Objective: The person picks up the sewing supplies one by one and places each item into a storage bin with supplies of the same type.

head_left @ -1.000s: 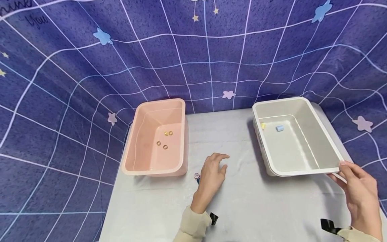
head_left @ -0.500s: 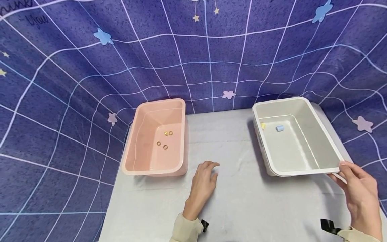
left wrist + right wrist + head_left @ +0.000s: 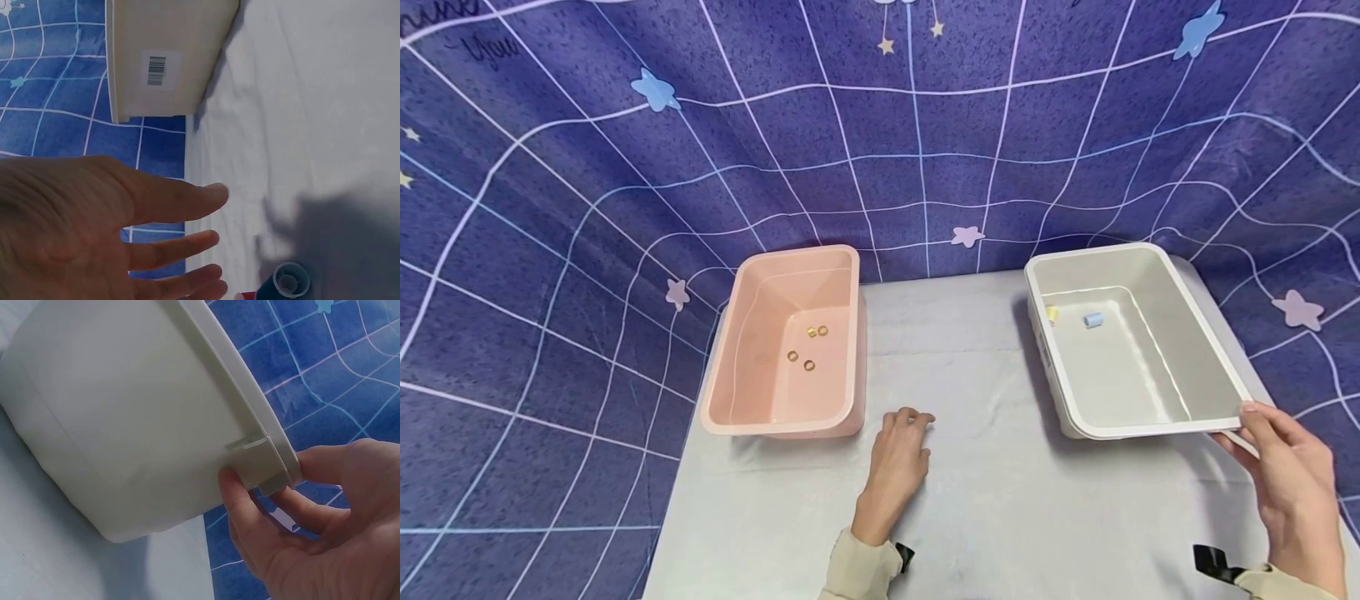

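Observation:
My left hand (image 3: 895, 462) hovers low over the middle of the white-covered table, fingers loosely bent with nothing between them. In the left wrist view, a dark teal cylinder (image 3: 284, 282) with a hollow end stands just past its fingertips, beside a bit of red (image 3: 245, 295); the hand hides both in the head view. At the right, my right hand (image 3: 1296, 479) grips the near right corner of a pale grey bin (image 3: 1150, 430), thumb and fingers on either side of the rim. Inside lie a light blue cylinder (image 3: 1093, 320) and a yellow one (image 3: 1052, 314).
A pink bin (image 3: 847, 367) stands at the left, several small gold rings (image 3: 809, 365) on its floor. A purple-blue grid-patterned curtain (image 3: 880, 125) hangs behind and at the sides. White cloth (image 3: 947, 333) covers the table between the two bins.
My left hand has moved left and nearer to me, covering the small items seen beside its wrist a second ago. My right hand stays on the grey bin's corner.

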Demonstrator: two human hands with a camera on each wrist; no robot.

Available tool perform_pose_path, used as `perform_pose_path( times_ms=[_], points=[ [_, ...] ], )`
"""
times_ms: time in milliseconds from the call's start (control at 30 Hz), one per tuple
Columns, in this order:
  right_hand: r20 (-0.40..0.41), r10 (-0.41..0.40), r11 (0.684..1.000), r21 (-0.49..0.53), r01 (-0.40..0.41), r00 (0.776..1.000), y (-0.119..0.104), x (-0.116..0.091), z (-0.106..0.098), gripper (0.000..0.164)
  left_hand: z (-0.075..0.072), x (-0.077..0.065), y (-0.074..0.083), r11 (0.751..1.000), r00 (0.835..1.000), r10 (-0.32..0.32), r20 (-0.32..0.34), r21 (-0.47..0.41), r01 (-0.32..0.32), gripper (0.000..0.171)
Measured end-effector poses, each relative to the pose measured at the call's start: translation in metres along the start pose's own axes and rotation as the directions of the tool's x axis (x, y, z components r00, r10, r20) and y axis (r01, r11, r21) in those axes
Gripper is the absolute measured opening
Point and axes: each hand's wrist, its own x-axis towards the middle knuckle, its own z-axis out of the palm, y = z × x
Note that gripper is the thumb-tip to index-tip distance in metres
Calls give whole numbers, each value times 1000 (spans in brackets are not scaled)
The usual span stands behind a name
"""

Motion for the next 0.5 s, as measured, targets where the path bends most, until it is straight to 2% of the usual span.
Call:
perform_pose_path(
  times_ms=[233,500],
  points=[
    [-11,3,1000,-4,-4,1000,0,0,0,20,7,-1,-3,999,996,-49,68,23,48,48],
    [-24,9,1000,-19,-9,1000,0,0,1,18,14,-2,-8,995,996,-66,53,79,61,47]
  ],
)
